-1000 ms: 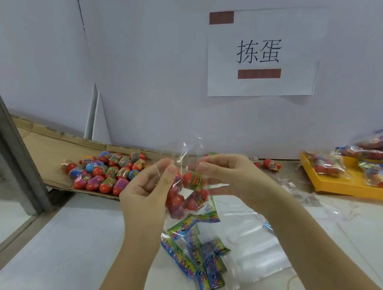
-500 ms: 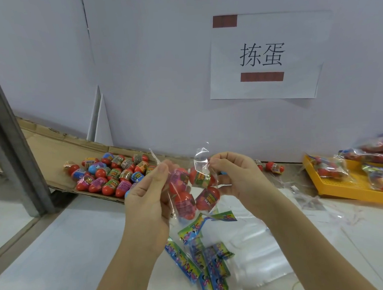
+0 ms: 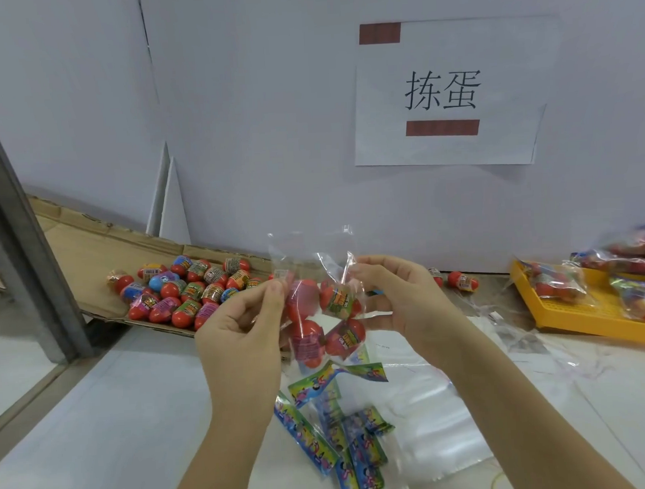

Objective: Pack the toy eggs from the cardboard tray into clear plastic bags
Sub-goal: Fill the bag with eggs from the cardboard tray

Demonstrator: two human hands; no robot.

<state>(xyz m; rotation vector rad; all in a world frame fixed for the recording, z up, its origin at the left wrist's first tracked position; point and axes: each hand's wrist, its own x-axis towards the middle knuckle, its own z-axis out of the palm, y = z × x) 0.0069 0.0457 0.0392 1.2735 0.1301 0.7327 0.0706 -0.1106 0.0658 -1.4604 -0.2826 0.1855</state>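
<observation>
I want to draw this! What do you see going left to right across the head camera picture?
Grey metal post → loose toy eggs on the cardboard tray → left hand → clear plastic bag of eggs, pinched by both hands → right hand → stray toy egg → yellow tray.

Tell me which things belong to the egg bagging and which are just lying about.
Job: clear bag with eggs, pinched by left hand and right hand; loose eggs; cardboard tray; spare flat bags.
Lying about: printed strips; wall sign; yellow tray.
</observation>
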